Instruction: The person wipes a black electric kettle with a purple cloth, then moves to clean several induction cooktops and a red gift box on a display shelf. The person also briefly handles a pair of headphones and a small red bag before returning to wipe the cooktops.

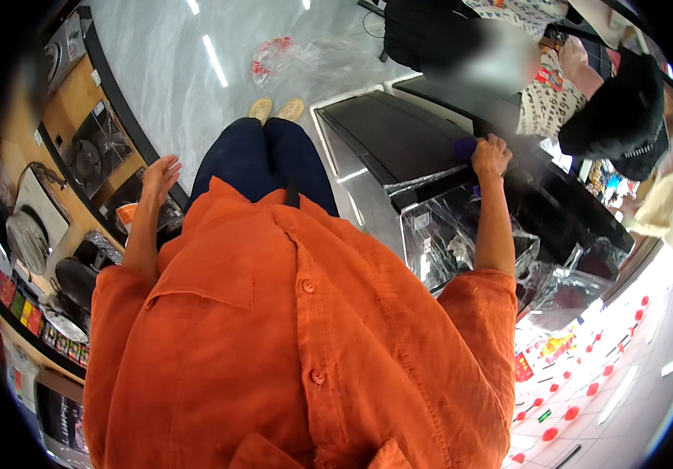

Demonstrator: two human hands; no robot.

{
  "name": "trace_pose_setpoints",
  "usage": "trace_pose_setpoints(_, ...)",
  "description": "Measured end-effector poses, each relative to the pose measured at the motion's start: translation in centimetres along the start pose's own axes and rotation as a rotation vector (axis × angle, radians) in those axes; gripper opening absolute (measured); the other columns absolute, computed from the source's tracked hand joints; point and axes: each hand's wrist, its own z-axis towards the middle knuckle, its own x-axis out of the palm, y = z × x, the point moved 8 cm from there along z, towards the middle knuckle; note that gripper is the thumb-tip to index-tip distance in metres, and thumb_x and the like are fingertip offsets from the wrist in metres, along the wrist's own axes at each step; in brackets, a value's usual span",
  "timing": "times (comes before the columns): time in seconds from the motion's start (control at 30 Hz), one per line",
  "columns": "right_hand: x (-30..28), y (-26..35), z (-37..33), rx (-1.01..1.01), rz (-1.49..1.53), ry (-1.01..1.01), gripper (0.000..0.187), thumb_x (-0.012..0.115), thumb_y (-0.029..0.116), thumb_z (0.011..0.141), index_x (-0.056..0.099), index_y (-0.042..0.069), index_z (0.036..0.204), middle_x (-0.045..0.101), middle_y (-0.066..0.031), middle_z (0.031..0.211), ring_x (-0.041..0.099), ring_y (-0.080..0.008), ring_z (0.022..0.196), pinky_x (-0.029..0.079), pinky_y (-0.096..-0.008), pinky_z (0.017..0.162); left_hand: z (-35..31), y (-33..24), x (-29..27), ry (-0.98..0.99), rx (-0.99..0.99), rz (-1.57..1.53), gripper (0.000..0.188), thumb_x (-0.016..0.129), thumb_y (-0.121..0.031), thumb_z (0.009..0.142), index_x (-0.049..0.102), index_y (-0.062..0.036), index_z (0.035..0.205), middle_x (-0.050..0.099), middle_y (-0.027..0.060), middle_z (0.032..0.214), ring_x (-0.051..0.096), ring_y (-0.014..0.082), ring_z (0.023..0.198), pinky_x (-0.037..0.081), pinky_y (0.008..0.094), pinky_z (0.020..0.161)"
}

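On the right, my right hand point(492, 156) is closed on a purple cloth point(465, 148), which rests against the top edge of a dark panel. Beneath it is a black appliance point(399, 129) with a smooth, flat face, partly wrapped in clear plastic film point(438, 238). My left hand point(163, 176) hangs empty at my left side, its fingers loosely apart, near the display shelf but not visibly touching anything.
A wooden display shelf point(55, 211) with cookware and stove plates runs along the left. Crumpled clear plastic point(313, 66) lies on the grey floor point(164, 47) ahead. Another person in black point(426, 35) is at the upper right, close to the appliances.
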Motion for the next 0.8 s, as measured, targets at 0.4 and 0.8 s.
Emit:
trace_pose_setpoints(0.4,10.3,10.5,4.0,-0.344,0.082,0.629,0.045,0.05,0.033,0.094,0.052,0.022,0.137,0.039,-0.0095,0.148,0.031,-0.0367,0.14,0.035,-0.0542,0.108,-3.1,4.9,2.8,-0.021,-0.061,-0.087,0.044,0.043,-0.023,0.102,0.047,0.0027,0.138,0.05,0.0153,0.142,0.052,0.0258,0.128,0.041,0.0351,0.104)
trace_pose_setpoints(0.8,6.1,21.2,-3.3,-1.077,0.29,0.751,0.055,0.061,0.029,0.091,0.044,0.033,0.144,0.028,-0.0098,0.155,0.031,-0.0356,0.14,0.035,-0.0554,0.11,-4.8,9.5,8.7,-0.018,-0.066,-0.081,0.04,0.048,-0.024,0.102,0.053,0.0011,0.133,0.055,0.0146,0.136,0.055,0.0238,0.123,0.041,0.0362,0.102)
